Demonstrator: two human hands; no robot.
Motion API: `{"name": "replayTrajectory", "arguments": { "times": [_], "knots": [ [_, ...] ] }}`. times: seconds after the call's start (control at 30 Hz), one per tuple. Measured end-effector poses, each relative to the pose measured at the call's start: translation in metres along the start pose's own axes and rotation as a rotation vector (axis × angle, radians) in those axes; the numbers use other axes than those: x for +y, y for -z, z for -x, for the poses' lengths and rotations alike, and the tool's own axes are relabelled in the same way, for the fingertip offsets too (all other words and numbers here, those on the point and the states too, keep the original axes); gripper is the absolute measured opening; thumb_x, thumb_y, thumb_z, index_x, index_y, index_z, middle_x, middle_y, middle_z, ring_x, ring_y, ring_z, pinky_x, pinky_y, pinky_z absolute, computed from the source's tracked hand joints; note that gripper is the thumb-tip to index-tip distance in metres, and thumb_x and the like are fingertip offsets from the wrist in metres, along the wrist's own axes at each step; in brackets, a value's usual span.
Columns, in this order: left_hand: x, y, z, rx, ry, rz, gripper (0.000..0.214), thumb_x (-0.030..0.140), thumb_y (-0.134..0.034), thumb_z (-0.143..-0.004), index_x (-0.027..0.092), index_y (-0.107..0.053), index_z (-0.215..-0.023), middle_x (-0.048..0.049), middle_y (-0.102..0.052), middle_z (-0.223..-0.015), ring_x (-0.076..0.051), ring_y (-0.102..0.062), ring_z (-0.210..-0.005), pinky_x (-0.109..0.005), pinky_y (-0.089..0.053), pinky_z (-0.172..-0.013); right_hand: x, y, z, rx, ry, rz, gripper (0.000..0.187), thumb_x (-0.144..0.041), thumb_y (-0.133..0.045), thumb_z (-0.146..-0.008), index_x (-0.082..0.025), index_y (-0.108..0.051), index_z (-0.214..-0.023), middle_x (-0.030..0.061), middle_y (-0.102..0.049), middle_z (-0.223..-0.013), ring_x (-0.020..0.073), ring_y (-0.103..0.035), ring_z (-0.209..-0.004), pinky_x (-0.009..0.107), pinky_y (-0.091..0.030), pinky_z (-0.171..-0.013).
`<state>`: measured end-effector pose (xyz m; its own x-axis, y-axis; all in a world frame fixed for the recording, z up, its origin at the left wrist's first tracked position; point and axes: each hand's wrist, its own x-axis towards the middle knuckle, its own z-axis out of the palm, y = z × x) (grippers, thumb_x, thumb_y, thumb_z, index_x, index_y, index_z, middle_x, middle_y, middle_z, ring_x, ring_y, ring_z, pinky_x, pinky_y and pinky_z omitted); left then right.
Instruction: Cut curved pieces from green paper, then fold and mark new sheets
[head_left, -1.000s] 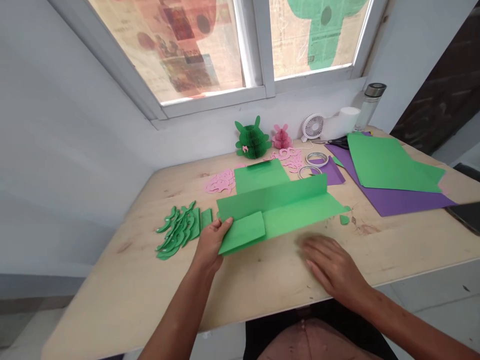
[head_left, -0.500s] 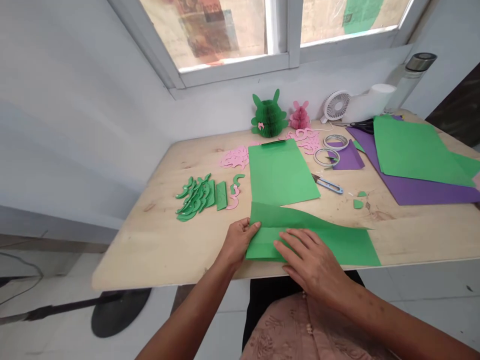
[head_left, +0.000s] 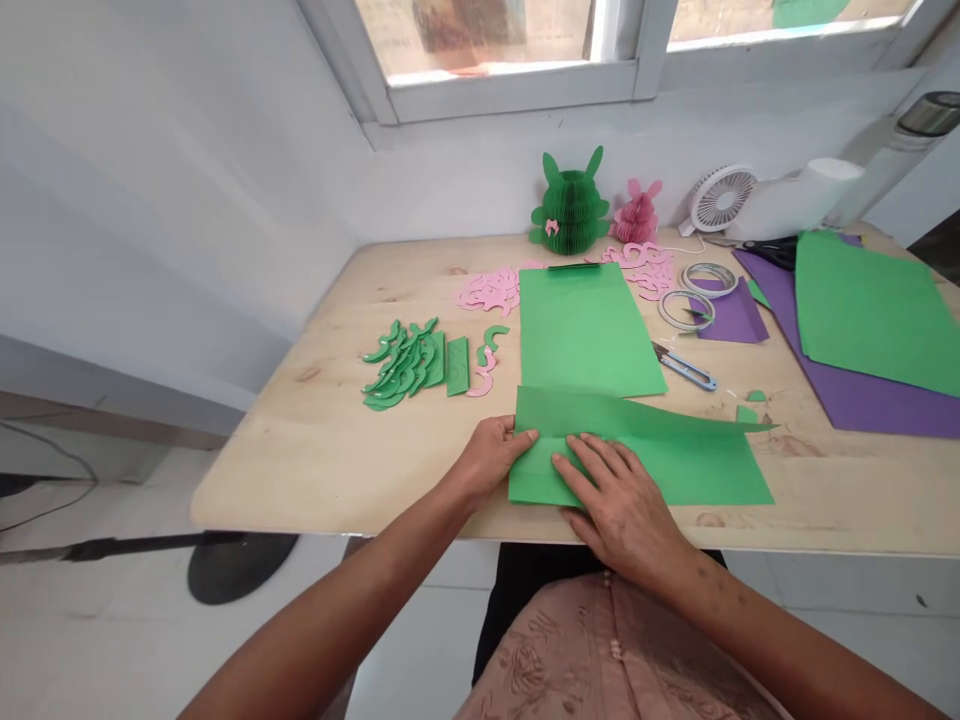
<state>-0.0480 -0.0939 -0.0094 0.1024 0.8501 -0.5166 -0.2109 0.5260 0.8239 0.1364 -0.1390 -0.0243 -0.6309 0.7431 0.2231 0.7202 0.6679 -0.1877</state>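
Note:
A folded green paper sheet (head_left: pixel 675 455) lies at the near edge of the wooden table (head_left: pixel 337 460). My left hand (head_left: pixel 491 455) pinches its left edge between thumb and fingers. My right hand (head_left: pixel 619 500) lies flat on the sheet's left part, fingers spread, pressing it down. The sheet's upper flap stands slightly raised toward the right. Just beyond it lies a flat green sheet (head_left: pixel 585 325).
Green cut-outs (head_left: pixel 409 365) and pink cut-outs (head_left: pixel 491 290) lie left of the flat sheet. A small snipper (head_left: pixel 686 368), tape rings (head_left: pixel 686 308), purple paper (head_left: pixel 847 385), another green sheet (head_left: pixel 874 310), scissors (head_left: pixel 772 247), a fan (head_left: pixel 720 198), a bottle (head_left: pixel 892 150) and green and pink honeycomb figures (head_left: pixel 570 205) stand behind.
The sheet was drawn to the table's near edge and folded down. My right hand moved from the bare table onto it, and my left hand shifted its pinch slightly. The view tilted down.

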Motion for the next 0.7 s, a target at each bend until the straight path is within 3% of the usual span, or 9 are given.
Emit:
{"name": "replayTrajectory", "arguments": {
  "times": [0.13,0.2,0.27,0.3,0.37,0.43,0.57,0.7],
  "knots": [
    [0.004,0.012,0.0,0.08,-0.049,-0.081,0.015,0.026,-0.077,-0.061,0.017,-0.067,-0.069,-0.0022,-0.061,-0.052,-0.016,-0.054,-0.044,-0.027,-0.043,-0.049,0.001,-0.006,-0.003,-0.013,-0.019,0.026,0.043,-0.021,-0.055,-0.086,-0.014,-0.054,-0.128,0.0154,-0.054,-0.133,0.0314,-0.045,-0.124,0.05,-0.035,-0.101],
    [0.004,0.022,0.005,0.193,-0.161,-0.184,0.016,0.021,-0.074,-0.064,0.019,-0.068,-0.078,0.0006,-0.06,-0.054,-0.014,-0.054,-0.047,-0.024,-0.042,-0.052,0.001,-0.007,-0.003,-0.007,-0.018,0.031,0.041,-0.021,-0.056,-0.085,-0.015,-0.056,-0.126,0.0147,-0.056,-0.131,0.031,-0.045,-0.123,0.049,-0.034,-0.102],
    [-0.001,0.031,0.015,0.366,-0.48,-0.523,0.02,0.021,-0.067,-0.071,0.022,-0.067,-0.091,-0.0007,-0.066,-0.073,-0.016,-0.061,-0.065,-0.026,-0.048,-0.066,0.001,-0.008,-0.004,-0.005,-0.021,0.031,0.041,-0.023,-0.059,-0.083,-0.015,-0.058,-0.124,0.0143,-0.057,-0.131,0.0309,-0.046,-0.123,0.049,-0.034,-0.101],
    [-0.005,0.035,0.02,0.366,-0.614,-0.697,0.022,0.022,-0.061,-0.076,0.022,-0.065,-0.097,-0.0023,-0.068,-0.085,-0.018,-0.063,-0.077,-0.029,-0.049,-0.075,0.001,-0.007,-0.004,-0.005,-0.022,0.031,0.041,-0.024,-0.06,-0.083,-0.015,-0.058,-0.123,0.0141,-0.057,-0.13,0.0309,-0.046,-0.122,0.049,-0.034,-0.101],
    [-0.013,0.04,0.031,0.263,-0.83,-0.922,0.024,0.021,-0.05,-0.085,0.021,-0.062,-0.106,-0.0058,-0.067,-0.104,-0.021,-0.061,-0.1,-0.036,-0.047,-0.09,0.001,-0.006,-0.005,-0.008,-0.022,0.03,0.041,-0.026,-0.061,-0.082,-0.015,-0.059,-0.122,0.0135,-0.058,-0.13,0.0309,-0.047,-0.121,0.048,-0.034,-0.101],
    [-0.02,0.043,0.038,0.126,-0.921,-1.065,0.03,0.021,-0.044,-0.089,0.02,-0.056,-0.117,-0.0073,-0.064,-0.116,-0.021,-0.055,-0.115,-0.041,-0.042,-0.102,0.001,-0.004,-0.006,-0.018,-0.018,0.028,0.041,-0.028,-0.062,-0.082,-0.015,-0.06,-0.121,0.0132,-0.058,-0.13,0.0313,-0.048,-0.12,0.049,-0.035,-0.1],
    [-0.024,0.047,0.036,-0.079,-0.898,-1.277,0.043,0.03,-0.038,-0.094,0.018,-0.039,-0.135,-0.0091,-0.054,-0.134,-0.021,-0.041,-0.132,-0.046,-0.03,-0.112,0.002,0.0,-0.009,-0.045,-0.013,0.019,0.043,-0.032,-0.062,-0.082,-0.014,-0.061,-0.121,0.0137,-0.057,-0.131,0.0325,-0.047,-0.12,0.049,-0.036,-0.099],
    [-0.025,0.052,0.026,-0.167,-0.889,-1.468,0.049,0.039,-0.034,-0.096,0.016,-0.037,-0.138,-0.0106,-0.045,-0.143,-0.023,-0.031,-0.138,-0.051,-0.02,-0.114,0.003,0.001,-0.009,-0.075,-0.014,0.011,0.044,-0.033,-0.059,-0.084,-0.015,-0.059,-0.124,0.0138,-0.055,-0.133,0.0325,-0.045,-0.122,0.05,-0.035,-0.1]
  ]
}}
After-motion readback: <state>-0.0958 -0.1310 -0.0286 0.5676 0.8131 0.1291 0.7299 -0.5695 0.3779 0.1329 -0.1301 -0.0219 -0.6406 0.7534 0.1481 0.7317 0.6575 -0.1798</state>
